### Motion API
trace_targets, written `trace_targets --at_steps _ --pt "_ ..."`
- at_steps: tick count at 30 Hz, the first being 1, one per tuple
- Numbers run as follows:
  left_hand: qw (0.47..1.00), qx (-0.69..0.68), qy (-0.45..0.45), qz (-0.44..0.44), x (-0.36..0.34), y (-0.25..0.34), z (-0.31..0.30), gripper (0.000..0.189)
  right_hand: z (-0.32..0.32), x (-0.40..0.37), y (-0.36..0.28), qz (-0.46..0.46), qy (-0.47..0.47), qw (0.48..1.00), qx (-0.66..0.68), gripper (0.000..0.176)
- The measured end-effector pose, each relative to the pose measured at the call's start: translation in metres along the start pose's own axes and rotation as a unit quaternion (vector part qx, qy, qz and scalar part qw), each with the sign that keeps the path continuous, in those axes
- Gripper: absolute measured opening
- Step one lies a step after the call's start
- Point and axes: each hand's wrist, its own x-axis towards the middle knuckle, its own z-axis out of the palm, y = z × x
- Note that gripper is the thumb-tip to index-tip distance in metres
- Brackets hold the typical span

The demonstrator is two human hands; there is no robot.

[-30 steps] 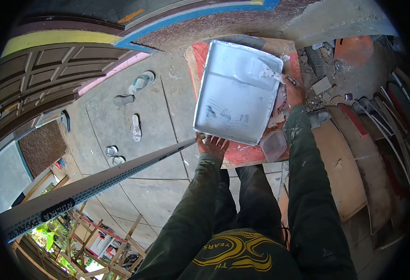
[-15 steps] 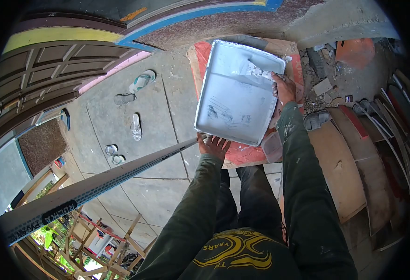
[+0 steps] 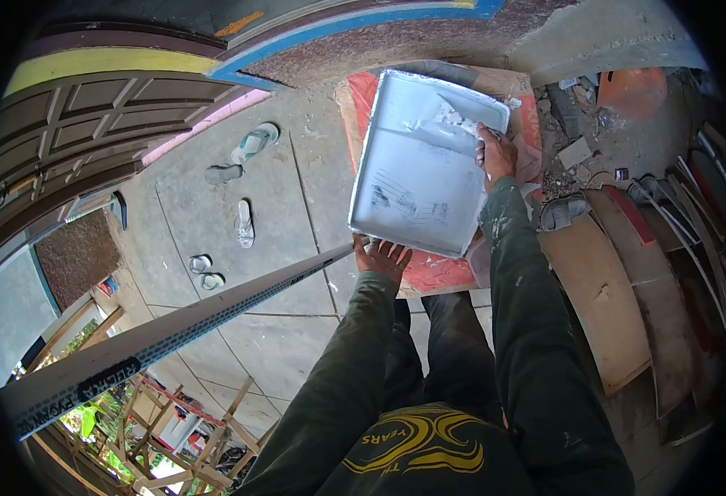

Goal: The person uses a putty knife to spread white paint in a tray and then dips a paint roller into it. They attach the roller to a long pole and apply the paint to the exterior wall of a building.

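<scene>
A white, paint-coated tray (image 3: pixel 396 174) is held in front of me above the floor. My left hand (image 3: pixel 382 256) grips its near edge from below, fingers spread under the rim. My right hand (image 3: pixel 497 154) is over the tray's far right part, closed on a small tool (image 3: pixel 455 121) whose white-smeared blade lies on the tray's upper area. Both sleeves are dark green and speckled with white.
A long metal bar (image 3: pixel 173 331) slants from the lower left up to the tray. Sandals (image 3: pixel 244 223) lie on the concrete floor. A red sheet (image 3: pixel 429 269) and a plastic cup (image 3: pixel 478 256) sit under the tray. Curved wooden boards (image 3: pixel 611 281) stack at right; wooden frames (image 3: pixel 197 430) below.
My right hand moved from the tray's right outer edge onto the tray's upper right surface, dragging the tool leftward. The tray and left hand stayed nearly still.
</scene>
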Motion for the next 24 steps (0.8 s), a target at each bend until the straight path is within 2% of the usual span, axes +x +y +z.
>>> trace_targets --at_steps 3,7,9,13,18,22,24 --pt "1.0 0.001 -0.001 0.001 0.001 0.0 0.0 0.095 0.001 0.001 -0.003 0.028 -0.053 0.998 -0.036 0.023" --pt "1.0 -0.003 -0.002 -0.003 0.001 0.0 0.0 0.095 0.003 0.0 -0.002 0.018 -0.017 1.0 0.009 0.023" --pt "1.0 -0.004 0.001 -0.003 0.0 0.001 0.001 0.095 0.006 -0.002 -0.005 0.024 -0.057 0.998 -0.025 0.023" --pt "1.0 -0.003 -0.001 -0.004 -0.001 0.001 0.002 0.095 0.012 -0.007 -0.008 0.027 -0.031 0.999 -0.003 0.022" --pt "1.0 -0.005 -0.004 -0.005 -0.001 0.002 0.002 0.095 0.014 -0.006 -0.007 0.052 -0.071 0.996 0.015 0.02" --pt "1.0 -0.001 -0.006 -0.005 -0.001 0.002 0.0 0.096 0.017 -0.007 -0.005 0.03 -0.053 0.998 0.01 0.021" --pt "1.0 0.002 -0.01 -0.005 0.0 0.002 0.001 0.096 0.016 -0.005 -0.005 0.044 -0.088 0.995 0.009 0.022"
